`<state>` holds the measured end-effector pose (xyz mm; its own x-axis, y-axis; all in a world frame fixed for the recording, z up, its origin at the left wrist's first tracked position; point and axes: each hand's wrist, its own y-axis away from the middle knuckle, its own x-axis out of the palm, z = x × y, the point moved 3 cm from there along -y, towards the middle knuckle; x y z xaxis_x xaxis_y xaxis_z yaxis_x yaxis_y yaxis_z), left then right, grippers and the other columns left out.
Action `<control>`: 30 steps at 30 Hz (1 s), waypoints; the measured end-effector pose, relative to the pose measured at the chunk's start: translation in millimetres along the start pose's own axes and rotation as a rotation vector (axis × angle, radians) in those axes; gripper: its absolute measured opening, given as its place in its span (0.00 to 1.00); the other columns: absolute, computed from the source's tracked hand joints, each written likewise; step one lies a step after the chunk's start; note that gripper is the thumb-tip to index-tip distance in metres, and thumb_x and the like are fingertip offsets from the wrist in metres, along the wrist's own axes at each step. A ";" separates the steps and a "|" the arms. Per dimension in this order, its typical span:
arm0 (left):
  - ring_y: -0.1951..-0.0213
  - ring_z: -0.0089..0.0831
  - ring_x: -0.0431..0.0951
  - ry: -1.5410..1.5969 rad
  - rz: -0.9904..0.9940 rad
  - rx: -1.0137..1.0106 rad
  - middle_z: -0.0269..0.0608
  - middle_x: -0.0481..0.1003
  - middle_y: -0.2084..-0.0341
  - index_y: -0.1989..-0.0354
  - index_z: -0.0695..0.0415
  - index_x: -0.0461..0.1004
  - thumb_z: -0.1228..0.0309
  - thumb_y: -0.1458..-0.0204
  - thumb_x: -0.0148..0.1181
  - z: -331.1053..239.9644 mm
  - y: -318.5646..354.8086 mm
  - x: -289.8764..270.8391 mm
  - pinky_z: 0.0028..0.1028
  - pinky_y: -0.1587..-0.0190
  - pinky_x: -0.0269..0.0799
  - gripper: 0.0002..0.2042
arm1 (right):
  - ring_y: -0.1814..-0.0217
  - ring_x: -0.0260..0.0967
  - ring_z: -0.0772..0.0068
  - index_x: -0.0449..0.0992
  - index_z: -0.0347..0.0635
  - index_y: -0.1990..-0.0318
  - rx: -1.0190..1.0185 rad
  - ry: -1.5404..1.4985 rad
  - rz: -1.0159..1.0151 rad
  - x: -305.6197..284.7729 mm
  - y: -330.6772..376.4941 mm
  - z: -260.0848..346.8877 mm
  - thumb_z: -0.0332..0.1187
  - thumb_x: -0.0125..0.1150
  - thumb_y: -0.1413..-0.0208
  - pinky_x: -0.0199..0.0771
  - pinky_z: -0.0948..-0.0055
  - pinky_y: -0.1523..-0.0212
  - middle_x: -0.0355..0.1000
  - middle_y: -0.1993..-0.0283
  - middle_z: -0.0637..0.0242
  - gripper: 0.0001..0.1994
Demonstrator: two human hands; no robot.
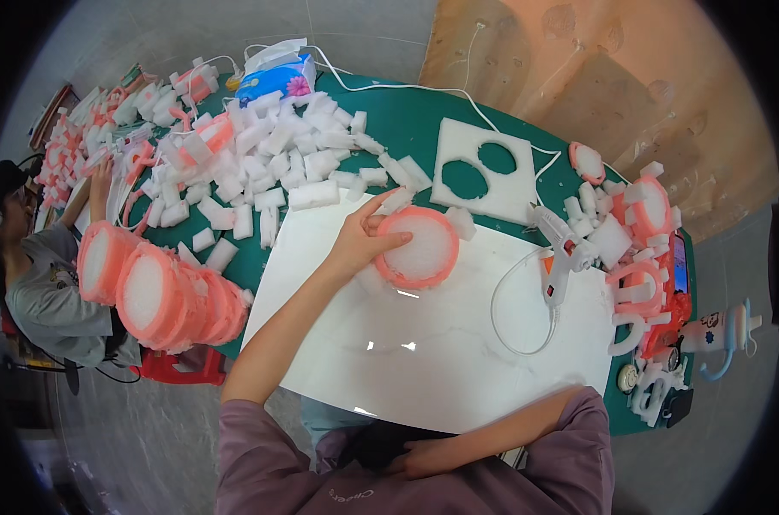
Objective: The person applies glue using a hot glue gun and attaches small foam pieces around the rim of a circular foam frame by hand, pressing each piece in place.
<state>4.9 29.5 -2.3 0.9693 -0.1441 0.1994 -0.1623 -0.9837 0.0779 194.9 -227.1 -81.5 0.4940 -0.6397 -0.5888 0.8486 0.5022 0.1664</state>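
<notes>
My left grip (364, 239) is closed around the edge of the pink-rimmed foam disc (419, 249), thumb upon its face, over the white board (338, 343) on the bench (402, 116). White foam blocks (462, 224) are at its 11 and 2 o'clock. My right grip (425, 459) is at 6 o'clock, partly hidden; I cannot tell if it holds something. The glue gun (562, 263) lies at 3 o'clock. I judge this step as positioning the disc; the next move calls for steady holding.
</notes>
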 end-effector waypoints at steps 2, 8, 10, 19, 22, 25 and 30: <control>0.60 0.25 0.75 0.012 -0.005 0.006 0.43 0.75 0.61 0.40 0.58 0.54 0.75 0.58 0.63 -1.7 0.8 0.8 0.26 0.54 0.69 0.35 | 0.40 0.57 0.57 0.61 0.39 0.49 0.005 -0.025 0.011 -7.8 1.7 3.5 0.31 0.49 0.49 0.64 0.44 0.49 0.55 0.41 0.58 0.18; 0.60 0.25 0.75 0.014 0.006 0.020 0.43 0.75 0.61 0.40 0.58 0.54 0.75 0.59 0.63 -1.6 -0.5 1.0 0.26 0.55 0.69 0.35 | 0.41 0.58 0.57 0.62 0.40 0.50 0.026 -0.066 0.025 -6.8 -0.4 2.2 0.33 0.46 0.48 0.61 0.42 0.47 0.56 0.41 0.59 0.17; 0.60 0.25 0.75 0.009 0.001 0.015 0.43 0.75 0.61 0.40 0.58 0.54 0.75 0.59 0.63 -0.6 -0.3 0.0 0.26 0.54 0.69 0.35 | 0.41 0.58 0.57 0.63 0.40 0.50 0.030 -0.056 0.037 -6.8 -1.1 1.9 0.33 0.45 0.48 0.60 0.41 0.47 0.56 0.41 0.59 0.17; 0.60 0.26 0.75 0.028 0.000 0.032 0.43 0.75 0.62 0.40 0.57 0.54 0.74 0.59 0.64 1.7 -1.6 -0.6 0.26 0.55 0.69 0.35 | 0.41 0.58 0.56 0.64 0.40 0.52 0.033 -0.080 0.017 -6.7 0.5 1.5 0.33 0.45 0.47 0.60 0.41 0.47 0.57 0.42 0.59 0.15; 0.61 0.25 0.75 0.026 -0.002 0.031 0.43 0.75 0.63 0.40 0.57 0.54 0.74 0.59 0.64 1.3 -2.0 0.0 0.26 0.56 0.69 0.35 | 0.41 0.57 0.56 0.64 0.39 0.53 0.027 -0.070 0.006 -2.3 -0.5 -0.5 0.33 0.45 0.47 0.61 0.41 0.47 0.57 0.42 0.59 0.15; 0.61 0.25 0.75 0.021 -0.004 0.031 0.42 0.76 0.63 0.40 0.57 0.55 0.75 0.59 0.64 1.6 -1.9 -0.3 0.25 0.56 0.69 0.35 | 0.41 0.57 0.56 0.64 0.39 0.53 0.017 -0.031 -0.003 2.7 -1.8 -1.9 0.33 0.46 0.48 0.61 0.42 0.47 0.57 0.42 0.59 0.15; 0.62 0.24 0.75 -0.009 -0.014 0.026 0.42 0.76 0.64 0.40 0.57 0.56 0.76 0.59 0.63 1.1 -1.3 -1.6 0.24 0.57 0.69 0.34 | 0.43 0.59 0.61 0.63 0.39 0.51 -0.006 0.039 0.002 -8.1 1.6 3.5 0.32 0.44 0.49 0.67 0.59 0.56 0.56 0.41 0.59 0.17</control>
<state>3.7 30.9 -3.8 0.9730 -0.1314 0.1896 -0.1441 -0.9881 0.0547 193.0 -223.1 -73.7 0.4877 -0.6158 -0.6188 0.8465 0.5071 0.1625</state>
